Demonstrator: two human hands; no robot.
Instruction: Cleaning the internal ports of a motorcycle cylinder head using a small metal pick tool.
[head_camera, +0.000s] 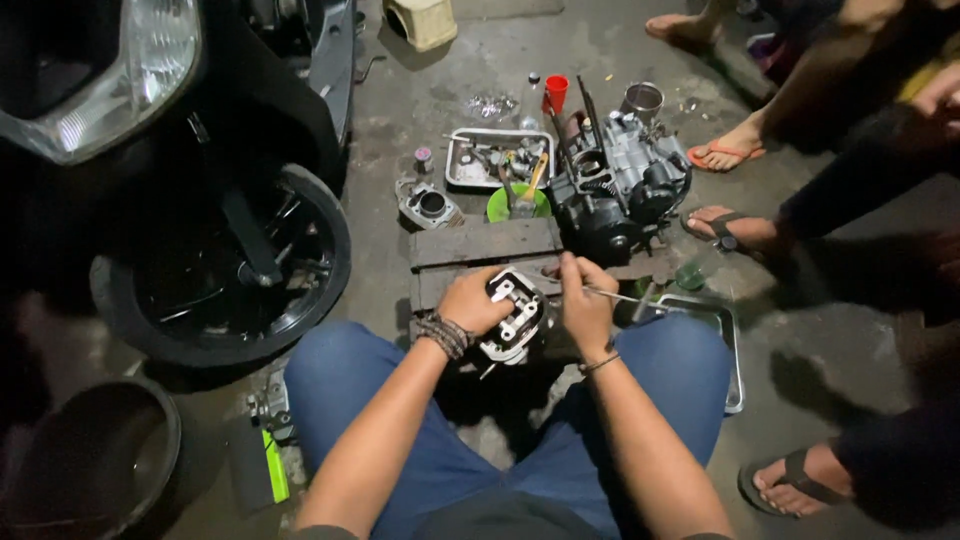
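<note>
Down between the knees, a metal cylinder head (513, 318) rests against the near edge of a wooden pallet (485, 243) on the concrete floor (420, 95). The left hand (472, 300) wraps its fingers over that head's left side; the right hand (585, 302), just right of the head, is closed on a thin metal rod (625, 298) pointing away to the right. Beyond the head sits an engine block (620, 185), with a tray of parts (497, 158) and a green bowl (518, 205) beside it. Left of the head stands a motorcycle wheel (225, 265). Other people's sandalled feet (735, 232) lie to the right.
</note>
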